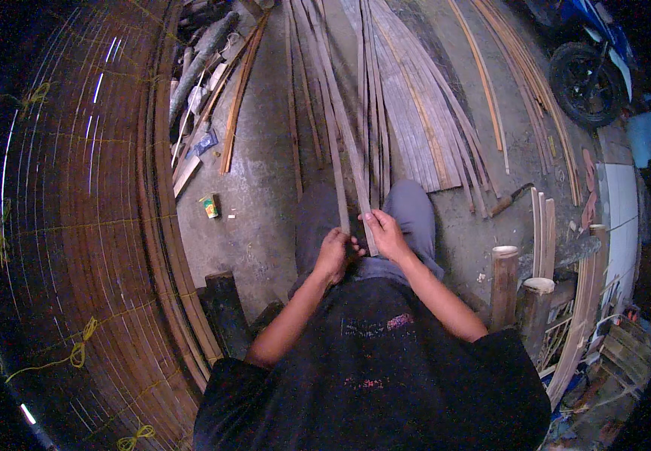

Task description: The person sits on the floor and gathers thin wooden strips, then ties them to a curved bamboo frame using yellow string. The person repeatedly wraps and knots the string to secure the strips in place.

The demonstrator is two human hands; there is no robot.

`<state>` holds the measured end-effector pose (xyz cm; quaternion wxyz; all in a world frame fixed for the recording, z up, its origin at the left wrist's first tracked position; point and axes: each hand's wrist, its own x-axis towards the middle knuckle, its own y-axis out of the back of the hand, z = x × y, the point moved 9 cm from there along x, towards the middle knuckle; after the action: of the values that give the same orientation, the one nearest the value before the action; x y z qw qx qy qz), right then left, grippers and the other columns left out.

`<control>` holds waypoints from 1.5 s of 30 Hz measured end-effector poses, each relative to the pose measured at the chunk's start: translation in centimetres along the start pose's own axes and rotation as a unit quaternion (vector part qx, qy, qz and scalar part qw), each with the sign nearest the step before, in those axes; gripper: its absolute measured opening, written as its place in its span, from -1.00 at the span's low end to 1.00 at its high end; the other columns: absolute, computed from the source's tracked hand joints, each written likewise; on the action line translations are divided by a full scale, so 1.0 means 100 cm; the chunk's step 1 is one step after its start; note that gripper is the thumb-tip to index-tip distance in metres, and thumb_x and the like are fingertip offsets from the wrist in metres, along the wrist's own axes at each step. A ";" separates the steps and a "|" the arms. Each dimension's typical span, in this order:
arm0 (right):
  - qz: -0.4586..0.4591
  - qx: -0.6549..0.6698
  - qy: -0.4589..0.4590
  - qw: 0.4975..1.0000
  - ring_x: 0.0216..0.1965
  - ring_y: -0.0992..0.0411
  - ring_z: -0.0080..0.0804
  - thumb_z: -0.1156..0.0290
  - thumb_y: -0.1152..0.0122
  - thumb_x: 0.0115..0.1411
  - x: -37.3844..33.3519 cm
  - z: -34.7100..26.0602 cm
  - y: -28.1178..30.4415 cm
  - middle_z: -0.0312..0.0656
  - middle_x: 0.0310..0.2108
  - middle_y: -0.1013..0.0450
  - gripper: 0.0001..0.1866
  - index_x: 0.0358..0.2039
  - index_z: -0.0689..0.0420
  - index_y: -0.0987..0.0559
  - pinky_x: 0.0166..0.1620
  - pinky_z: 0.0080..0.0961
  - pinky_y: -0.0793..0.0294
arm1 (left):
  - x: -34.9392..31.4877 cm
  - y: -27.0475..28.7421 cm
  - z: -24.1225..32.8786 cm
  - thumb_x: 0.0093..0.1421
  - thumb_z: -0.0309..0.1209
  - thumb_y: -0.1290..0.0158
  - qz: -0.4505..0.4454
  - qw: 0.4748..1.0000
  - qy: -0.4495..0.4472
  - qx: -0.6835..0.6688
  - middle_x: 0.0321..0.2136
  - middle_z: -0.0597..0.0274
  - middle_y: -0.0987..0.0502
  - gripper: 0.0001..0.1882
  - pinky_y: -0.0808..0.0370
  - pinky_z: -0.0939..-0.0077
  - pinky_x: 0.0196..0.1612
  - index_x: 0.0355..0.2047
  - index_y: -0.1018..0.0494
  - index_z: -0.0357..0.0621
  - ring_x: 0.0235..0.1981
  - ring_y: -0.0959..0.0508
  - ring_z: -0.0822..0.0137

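Left hand (333, 254) curled round one slat (342, 207), right hand (387, 236) pinching a second slat (359, 177), near ends between the thighs (413, 214); both probably light, springy, splintery, best held by the flats near the ends.

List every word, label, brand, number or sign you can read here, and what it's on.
No text is clearly readable.
Black shirt: chest print, too blurred.
Green-and-yellow container: any lettering too small.
Blue packet: too small to tell.
Strips in left hand and right hand: no print visible.
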<state>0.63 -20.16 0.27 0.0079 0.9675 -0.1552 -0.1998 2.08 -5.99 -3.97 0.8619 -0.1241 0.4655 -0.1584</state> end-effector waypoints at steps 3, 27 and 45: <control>0.025 -0.068 0.088 0.993 -0.29 -0.40 -0.55 0.20 0.07 0.39 0.005 0.003 0.002 -0.19 -0.37 -0.50 -0.62 -0.17 0.29 -0.54 -0.17 -0.49 -0.41 | -0.003 0.010 0.019 0.36 -0.21 0.10 0.061 0.993 -0.070 0.076 -0.47 0.27 -0.41 -0.75 -0.55 0.45 -0.45 -0.13 -0.28 -0.10 -0.50 -0.46 0.42; 0.082 -0.092 0.132 0.984 -0.39 -0.32 -0.44 0.21 0.04 0.36 -0.003 0.011 -0.001 -0.05 -0.48 -0.39 -0.61 -0.33 0.36 -0.42 -0.25 -0.38 -0.37 | -0.014 -0.011 0.031 0.35 -0.17 0.09 0.001 0.887 -0.240 0.395 -0.42 0.26 -0.55 -0.61 -0.42 0.50 -0.23 -0.23 -0.52 -0.29 -0.36 -0.45 0.46; -0.026 -0.070 0.045 0.996 -0.11 -0.48 -0.26 0.16 0.02 0.35 -0.008 -0.007 -0.002 0.05 -0.19 -0.53 -0.55 -0.13 0.38 -0.50 -0.03 -0.37 -0.42 | -0.017 -0.016 0.040 0.32 -0.19 0.02 -0.074 0.935 -0.160 0.306 -0.60 0.46 -0.38 -0.66 -0.28 0.59 -0.51 -0.39 -0.50 -0.25 -0.56 -0.31 0.58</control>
<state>0.29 -19.82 1.22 0.0777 0.9762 -0.1145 -0.1669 4.32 -6.55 0.07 0.9069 0.0882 0.2401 -0.3349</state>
